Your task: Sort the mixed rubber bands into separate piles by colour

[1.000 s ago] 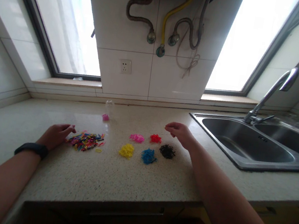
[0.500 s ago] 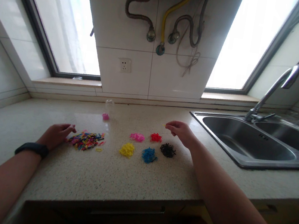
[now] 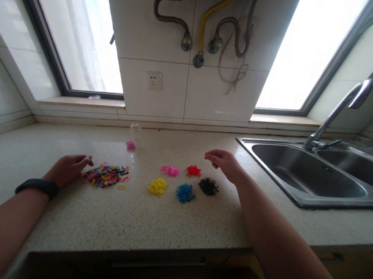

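Left fingertips [image 3: 87,160] are curled loosely, nothing pinched, resting at the edge of the mixed pile of small rubber bands [image 3: 107,175]. The left hand [image 3: 67,169] lies on the speckled counter [image 3: 131,218]; a dark wristband [image 3: 37,185] is worn.

Right fingertips [image 3: 212,157] are drawn close together, as in a pinch; whether a band is held between them cannot be told. The right hand [image 3: 226,165] hangs just above the counter, beside and slightly behind the red pile [image 3: 193,171].

Sorted heaps are set between the hands: pink pile [image 3: 170,170], red, yellow pile [image 3: 157,186], blue pile [image 3: 184,193], black pile [image 3: 208,186]. One loose yellow band [image 3: 122,187] lies near the mixed pile. A small clear jar [image 3: 134,132] with a pink bit before it stands farther back.

Risks, as judged: the heaps are close together, so a sweeping forearm could smear black into blue. A band released from height could bounce into a neighbouring colour. The sink [image 3: 308,177] lies to the right; a flicked band could be lost there.
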`<state>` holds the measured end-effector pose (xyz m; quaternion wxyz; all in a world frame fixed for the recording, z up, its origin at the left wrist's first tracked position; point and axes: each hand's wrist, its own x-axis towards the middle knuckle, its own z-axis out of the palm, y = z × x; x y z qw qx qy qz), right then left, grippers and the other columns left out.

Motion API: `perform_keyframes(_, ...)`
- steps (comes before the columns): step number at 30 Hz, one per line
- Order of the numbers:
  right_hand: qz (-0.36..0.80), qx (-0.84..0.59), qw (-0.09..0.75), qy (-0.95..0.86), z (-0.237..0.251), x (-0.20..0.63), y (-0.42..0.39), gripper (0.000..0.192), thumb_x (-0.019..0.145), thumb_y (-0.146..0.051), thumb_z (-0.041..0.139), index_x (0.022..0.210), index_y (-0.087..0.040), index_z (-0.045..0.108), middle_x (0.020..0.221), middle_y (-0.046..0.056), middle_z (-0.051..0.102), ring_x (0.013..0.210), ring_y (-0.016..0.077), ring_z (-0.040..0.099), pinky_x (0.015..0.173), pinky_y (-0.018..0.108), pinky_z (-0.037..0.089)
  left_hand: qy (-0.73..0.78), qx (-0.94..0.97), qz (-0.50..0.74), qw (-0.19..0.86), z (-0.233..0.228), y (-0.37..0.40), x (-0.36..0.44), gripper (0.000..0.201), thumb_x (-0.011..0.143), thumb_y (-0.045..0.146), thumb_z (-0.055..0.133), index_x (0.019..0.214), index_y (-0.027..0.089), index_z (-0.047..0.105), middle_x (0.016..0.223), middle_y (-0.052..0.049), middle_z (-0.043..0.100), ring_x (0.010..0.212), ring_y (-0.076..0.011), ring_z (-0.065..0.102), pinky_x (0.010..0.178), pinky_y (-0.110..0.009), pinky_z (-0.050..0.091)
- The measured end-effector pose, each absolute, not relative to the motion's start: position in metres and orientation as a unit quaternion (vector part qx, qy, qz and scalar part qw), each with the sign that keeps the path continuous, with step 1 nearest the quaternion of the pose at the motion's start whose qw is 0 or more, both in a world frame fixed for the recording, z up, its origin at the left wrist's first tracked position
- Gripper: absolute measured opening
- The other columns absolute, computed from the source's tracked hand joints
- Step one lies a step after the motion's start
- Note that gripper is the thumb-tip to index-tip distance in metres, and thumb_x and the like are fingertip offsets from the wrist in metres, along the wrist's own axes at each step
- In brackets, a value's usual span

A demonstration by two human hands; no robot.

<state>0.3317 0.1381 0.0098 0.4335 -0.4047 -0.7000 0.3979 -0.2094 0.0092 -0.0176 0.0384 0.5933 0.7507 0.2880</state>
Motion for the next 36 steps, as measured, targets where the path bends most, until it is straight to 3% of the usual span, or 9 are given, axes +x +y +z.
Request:
perform_keyframes(14,0.391,-0.405,0.415,-0.715,0.015,0.328,0.131,0.035,0.075,-0.05,0.07,0.088,-0.018,0.074,0.065,0.002,0.062,0.054,0.0107,0.046,0.05,0.025,0.038,0.755,0.584,0.288,0.073,-0.017,0.008,-0.208,0.052,0.08,0.063,0.046,0.083,0.018,0.073,0.064,-0.002,0.065,0.055,-0.0187,0.06,0.055,-0.026,0.047)
perform_keyframes(21,0.367,-0.395,0.384,-0.749,0.017,0.324,0.128,0.032,0.078,-0.047,0.069,0.089,-0.018,0.074,0.069,0.002,0.065,0.057,0.0109,0.048,0.052,0.025,0.038,0.757,0.591,0.269,0.069,-0.016,0.008,-0.206,0.053,0.084,0.061,0.042,0.086,0.017,0.072,0.056,0.0,0.06,0.053,-0.019,0.059,0.054,-0.027,0.043)
perform_keyframes(28,0.262,-0.333,0.276,-0.863,0.028,0.284,0.096,0.024,0.084,-0.039,0.067,0.089,-0.017,0.074,0.067,0.001,0.065,0.058,0.0109,0.052,0.055,0.024,0.037,0.75,0.611,0.249,0.041,-0.016,0.01,-0.204,0.054,0.086,0.059,0.04,0.086,0.017,0.072,0.054,0.0,0.058,0.053,-0.0188,0.056,0.056,-0.027,0.041)
perform_keyframes(36,0.119,-0.226,0.152,-0.955,0.034,0.238,0.062,0.012,0.086,-0.03,0.067,0.093,-0.023,0.075,0.093,0.003,0.075,0.083,0.016,0.064,0.072,0.026,0.04,0.748,0.62,0.236,0.022,-0.016,0.013,-0.204,0.053,0.086,0.058,0.038,0.084,0.018,0.074,0.052,-0.001,0.059,0.054,-0.0193,0.055,0.056,-0.027,0.039)
